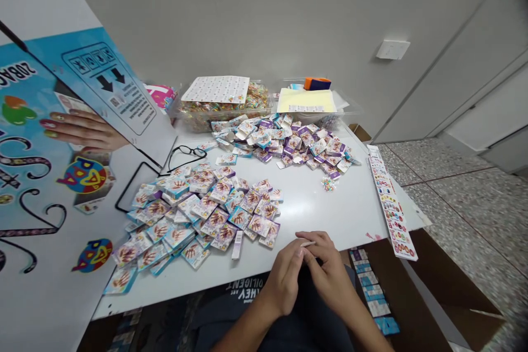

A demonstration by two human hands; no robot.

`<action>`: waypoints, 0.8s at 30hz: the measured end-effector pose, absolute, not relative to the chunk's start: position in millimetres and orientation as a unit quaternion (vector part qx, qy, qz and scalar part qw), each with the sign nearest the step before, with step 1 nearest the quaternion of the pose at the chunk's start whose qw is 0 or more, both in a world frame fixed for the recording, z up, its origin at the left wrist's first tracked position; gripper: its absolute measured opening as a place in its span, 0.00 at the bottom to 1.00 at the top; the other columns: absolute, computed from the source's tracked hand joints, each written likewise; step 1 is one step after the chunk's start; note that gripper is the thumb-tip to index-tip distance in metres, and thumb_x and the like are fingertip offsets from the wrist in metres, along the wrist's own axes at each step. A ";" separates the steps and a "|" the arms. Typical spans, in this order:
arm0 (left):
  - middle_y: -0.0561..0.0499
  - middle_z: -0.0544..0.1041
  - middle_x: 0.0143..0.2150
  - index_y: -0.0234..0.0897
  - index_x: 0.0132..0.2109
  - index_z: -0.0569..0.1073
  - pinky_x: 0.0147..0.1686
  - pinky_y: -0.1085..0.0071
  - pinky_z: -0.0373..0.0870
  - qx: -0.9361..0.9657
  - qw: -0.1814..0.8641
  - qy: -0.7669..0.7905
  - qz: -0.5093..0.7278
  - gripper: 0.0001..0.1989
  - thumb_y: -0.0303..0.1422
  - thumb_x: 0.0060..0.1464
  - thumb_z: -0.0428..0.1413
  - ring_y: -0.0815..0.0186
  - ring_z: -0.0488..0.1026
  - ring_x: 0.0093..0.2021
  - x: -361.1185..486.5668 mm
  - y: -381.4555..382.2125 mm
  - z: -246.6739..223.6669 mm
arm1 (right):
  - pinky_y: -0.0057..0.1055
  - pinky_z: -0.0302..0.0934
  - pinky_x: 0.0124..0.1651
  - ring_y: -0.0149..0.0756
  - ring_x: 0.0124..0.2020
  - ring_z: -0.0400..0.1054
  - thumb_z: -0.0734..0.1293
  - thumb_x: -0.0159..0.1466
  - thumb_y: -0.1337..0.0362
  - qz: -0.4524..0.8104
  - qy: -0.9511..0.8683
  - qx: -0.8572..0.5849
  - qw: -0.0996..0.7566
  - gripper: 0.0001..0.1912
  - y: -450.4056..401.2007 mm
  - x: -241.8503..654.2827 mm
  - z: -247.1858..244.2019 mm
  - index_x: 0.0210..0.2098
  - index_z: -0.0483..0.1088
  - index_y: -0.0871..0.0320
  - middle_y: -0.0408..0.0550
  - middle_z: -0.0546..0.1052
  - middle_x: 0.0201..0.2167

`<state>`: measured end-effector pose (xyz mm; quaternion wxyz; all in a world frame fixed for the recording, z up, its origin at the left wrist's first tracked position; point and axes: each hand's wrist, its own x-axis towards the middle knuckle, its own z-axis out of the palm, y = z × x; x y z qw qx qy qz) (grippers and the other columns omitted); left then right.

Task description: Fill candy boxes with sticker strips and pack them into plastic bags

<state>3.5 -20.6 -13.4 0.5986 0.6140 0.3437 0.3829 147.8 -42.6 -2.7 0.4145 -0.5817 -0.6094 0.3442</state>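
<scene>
thin whitish piece | mostly finger-covered | pinched: left hand, right hand

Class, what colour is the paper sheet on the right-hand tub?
Yellow paper sheet, with small dark print; the head view shows it best.

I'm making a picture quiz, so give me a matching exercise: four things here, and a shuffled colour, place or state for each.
1. Eyeglasses
2. Long printed strip
3. Small block
4. Left hand

A. Orange and dark blue
B. Fingers meeting the right hand
C. Black-framed
D. Along the table's right edge

Pairs: 1-C, 2-D, 3-A, 4-B
</scene>
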 end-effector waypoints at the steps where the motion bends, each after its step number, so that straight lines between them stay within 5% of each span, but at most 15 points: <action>1: 0.42 0.76 0.58 0.36 0.60 0.75 0.61 0.59 0.67 0.612 0.605 0.337 0.381 0.27 0.46 0.72 0.40 0.56 0.71 0.57 4.4 -19.1 -12.4 | 0.55 0.59 0.59 0.50 0.56 0.68 0.63 0.72 0.59 0.322 -0.630 -0.589 0.390 0.14 -42.6 148.8 -2.3 0.37 0.81 0.49 0.51 0.79 0.54; 6: 0.43 0.76 0.50 0.36 0.59 0.74 0.33 0.70 0.70 0.533 0.696 0.310 0.368 0.25 0.48 0.70 0.44 0.65 0.70 0.37 7.6 -15.5 -22.5 | 0.53 0.63 0.57 0.49 0.56 0.69 0.62 0.73 0.64 0.256 -0.701 -0.571 0.341 0.15 -41.8 155.1 -1.3 0.35 0.79 0.50 0.50 0.77 0.57; 10: 0.48 0.74 0.37 0.32 0.50 0.76 0.25 0.74 0.69 0.398 0.775 0.303 0.385 0.23 0.49 0.63 0.53 0.66 0.69 0.32 12.9 -12.9 -33.1 | 0.44 0.69 0.50 0.44 0.51 0.71 0.64 0.70 0.71 0.116 -0.692 -0.543 0.461 0.14 -44.9 155.1 -12.3 0.49 0.76 0.51 0.54 0.77 0.54; 14: 0.53 0.69 0.28 0.32 0.36 0.75 0.16 0.77 0.62 0.281 0.780 0.385 0.406 0.17 0.45 0.53 0.60 0.69 0.67 0.25 17.7 -11.0 -32.2 | 0.44 0.70 0.49 0.45 0.51 0.68 0.65 0.68 0.74 0.096 -0.755 -0.476 0.441 0.20 -49.4 151.6 -26.7 0.56 0.73 0.50 0.55 0.75 0.58; 17: 0.54 0.70 0.27 0.33 0.38 0.74 0.13 0.78 0.59 0.260 0.773 0.409 0.409 0.18 0.45 0.50 0.61 0.70 0.66 0.23 15.4 -9.4 -26.9 | 0.46 0.70 0.52 0.46 0.55 0.66 0.64 0.68 0.75 0.130 -0.730 -0.482 0.467 0.24 -51.6 147.7 -32.8 0.61 0.68 0.52 0.57 0.73 0.59; 24: 0.57 0.70 0.25 0.36 0.46 0.69 0.10 0.81 0.53 0.292 0.803 0.425 0.297 0.26 0.52 0.51 0.61 0.70 0.69 0.20 -3.0 -0.6 -25.3 | 0.44 0.69 0.53 0.44 0.53 0.69 0.64 0.68 0.72 0.210 -0.717 -0.506 0.432 0.08 -41.3 149.1 -25.0 0.42 0.71 0.52 0.54 0.74 0.54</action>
